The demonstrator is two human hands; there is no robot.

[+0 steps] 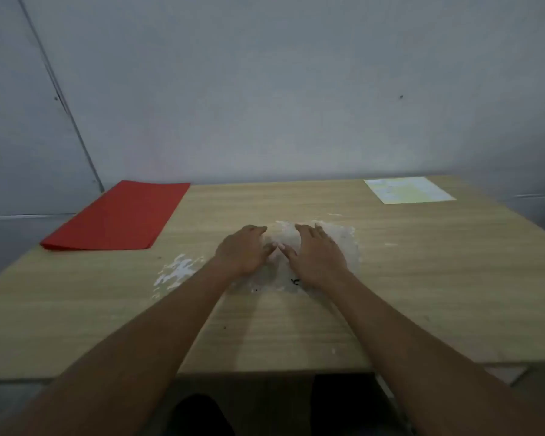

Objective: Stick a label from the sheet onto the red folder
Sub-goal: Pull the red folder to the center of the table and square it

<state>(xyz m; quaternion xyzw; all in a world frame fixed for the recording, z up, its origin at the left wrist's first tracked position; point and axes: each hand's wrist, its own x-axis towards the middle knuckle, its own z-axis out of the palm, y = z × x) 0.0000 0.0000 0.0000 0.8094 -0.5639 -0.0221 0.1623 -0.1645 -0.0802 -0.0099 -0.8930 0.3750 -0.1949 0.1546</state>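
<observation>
The red folder [117,215] lies flat at the table's far left corner. The pale label sheet [408,189] lies flat at the far right, by the wall. My left hand [243,250] and my right hand [317,254] rest palm down side by side on the middle of the wooden table, thumbs nearly touching. Both hold nothing and their fingers lie loosely spread. Each hand is well away from the folder and the sheet.
The wooden table [422,294] has whitish scuffed patches [178,270] beside and under my hands. A grey wall stands right behind the table. The table's near edge runs just below my forearms.
</observation>
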